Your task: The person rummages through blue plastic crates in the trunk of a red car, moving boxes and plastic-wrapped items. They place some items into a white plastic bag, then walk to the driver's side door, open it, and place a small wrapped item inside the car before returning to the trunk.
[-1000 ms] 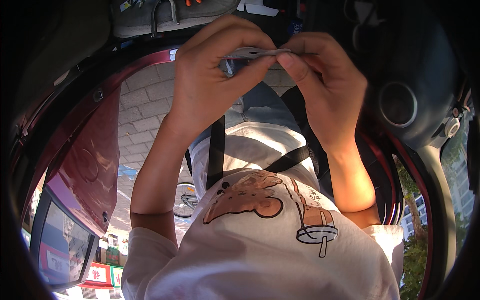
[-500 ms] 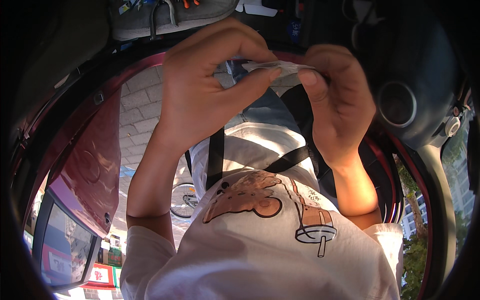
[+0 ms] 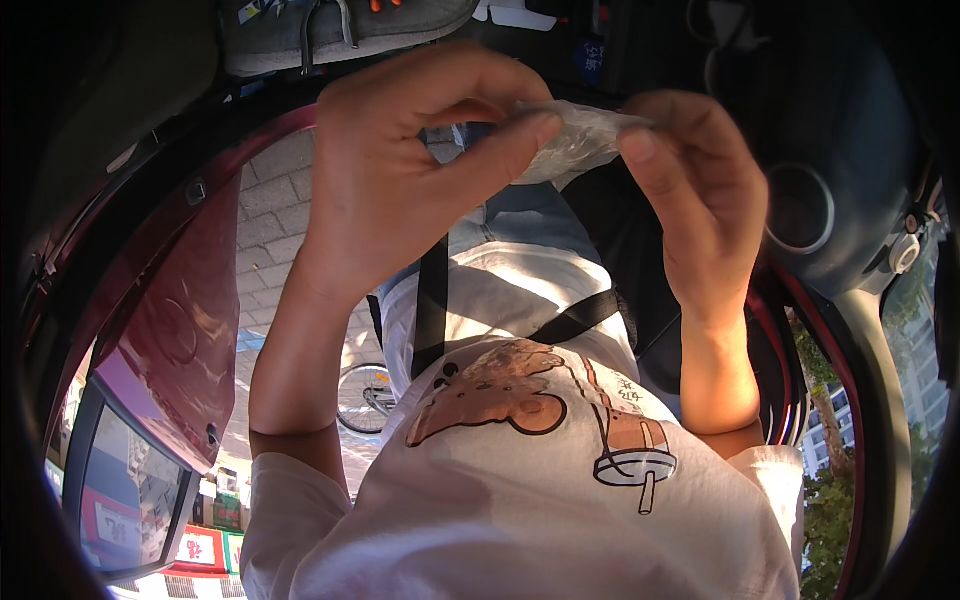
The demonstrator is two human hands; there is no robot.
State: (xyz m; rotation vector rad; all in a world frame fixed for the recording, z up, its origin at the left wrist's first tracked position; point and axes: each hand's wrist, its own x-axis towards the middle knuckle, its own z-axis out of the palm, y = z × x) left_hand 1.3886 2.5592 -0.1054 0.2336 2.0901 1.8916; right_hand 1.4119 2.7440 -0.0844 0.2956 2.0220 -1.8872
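Between my two raised hands stretches a small, clear, crinkled plastic bag (image 3: 583, 140). My left hand (image 3: 400, 160) pinches one end of it between thumb and fingers. The other end is pinched by my right hand (image 3: 700, 190), its thumb toward me and its fingertips behind the plastic. Light glints on the folds of the bag. Whether anything lies inside it I cannot tell.
A dark red car door (image 3: 185, 330) with a side mirror (image 3: 125, 490) stands open at left. Grey paving (image 3: 270, 215) and a bicycle wheel (image 3: 365, 398) show beyond the door frame. A grey pouch (image 3: 350, 35) lies at the top, and a dark panel with a round ring (image 3: 800, 208) is at right.
My hands have moved slightly apart, the right one to the right. The bag, seen nearly edge-on before, now shows a broader face and hangs lower between them.
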